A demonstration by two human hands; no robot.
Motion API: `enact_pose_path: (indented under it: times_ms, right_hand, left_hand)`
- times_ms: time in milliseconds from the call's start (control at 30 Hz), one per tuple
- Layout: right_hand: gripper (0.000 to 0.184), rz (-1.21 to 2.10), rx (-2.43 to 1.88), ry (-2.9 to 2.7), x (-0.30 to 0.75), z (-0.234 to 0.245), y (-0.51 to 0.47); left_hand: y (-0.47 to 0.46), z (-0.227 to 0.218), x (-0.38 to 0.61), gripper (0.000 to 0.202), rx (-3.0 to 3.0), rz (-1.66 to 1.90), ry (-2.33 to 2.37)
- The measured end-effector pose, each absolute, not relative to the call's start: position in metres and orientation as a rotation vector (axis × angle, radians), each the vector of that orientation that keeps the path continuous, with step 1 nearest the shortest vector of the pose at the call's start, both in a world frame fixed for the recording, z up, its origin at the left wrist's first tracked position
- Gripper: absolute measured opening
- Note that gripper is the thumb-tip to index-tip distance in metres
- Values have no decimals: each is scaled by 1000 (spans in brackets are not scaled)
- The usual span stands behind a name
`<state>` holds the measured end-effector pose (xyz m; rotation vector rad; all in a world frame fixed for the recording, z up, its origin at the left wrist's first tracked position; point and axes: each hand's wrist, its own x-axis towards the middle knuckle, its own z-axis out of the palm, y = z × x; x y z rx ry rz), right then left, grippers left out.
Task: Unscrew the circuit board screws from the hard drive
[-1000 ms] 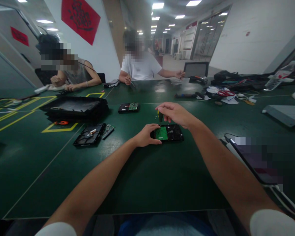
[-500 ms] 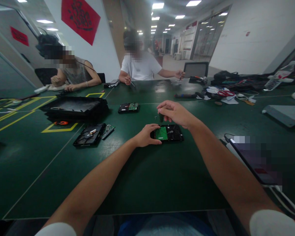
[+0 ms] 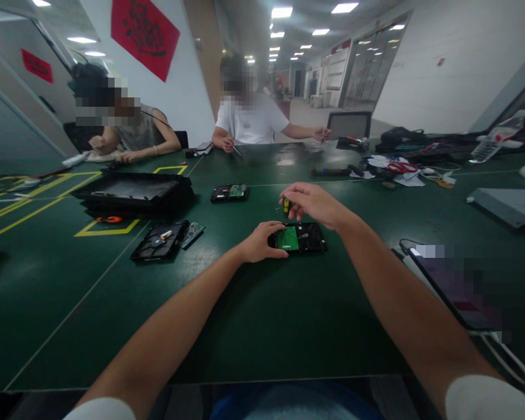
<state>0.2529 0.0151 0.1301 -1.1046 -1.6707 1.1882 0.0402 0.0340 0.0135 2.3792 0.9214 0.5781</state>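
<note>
A black hard drive (image 3: 312, 238) with a green circuit board (image 3: 287, 239) lies flat on the table in front of me. My left hand (image 3: 262, 241) is closed on its left end, fingers on the far edge and thumb on the near one. Above the drive's far edge, my right hand (image 3: 317, 205) pinches the black-and-yellow handle of a screwdriver (image 3: 286, 206), held upright. The screwdriver's tip is too small to make out. A few tiny screws (image 3: 277, 210) lie just beyond the drive.
Left of me are an opened drive (image 3: 157, 240), a loose circuit board (image 3: 193, 234) and a black tray (image 3: 135, 192). Another hard drive (image 3: 228, 192) lies farther back. A phone (image 3: 455, 286) with a cable is at right. Two people sit across the green table (image 3: 254, 326).
The screwdriver handle has turned in my right fingers, its yellow part now showing. My left hand and the hard drive have stayed in place.
</note>
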Motion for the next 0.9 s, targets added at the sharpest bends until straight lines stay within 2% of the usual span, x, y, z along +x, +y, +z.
enact_pose_path:
  times_ms: [400, 667, 900]
  right_hand:
    - [16, 1041, -1091, -1792, 255, 131, 14]
    - [21, 1025, -1155, -1745, 255, 127, 16]
    - [16, 1103, -1039, -1760, 253, 130, 12]
  left_hand:
    - [35, 13, 39, 91, 2374, 569, 926]
    - [35, 15, 39, 90, 2381, 555, 924]
    - [34, 14, 40, 89, 2381, 573, 924]
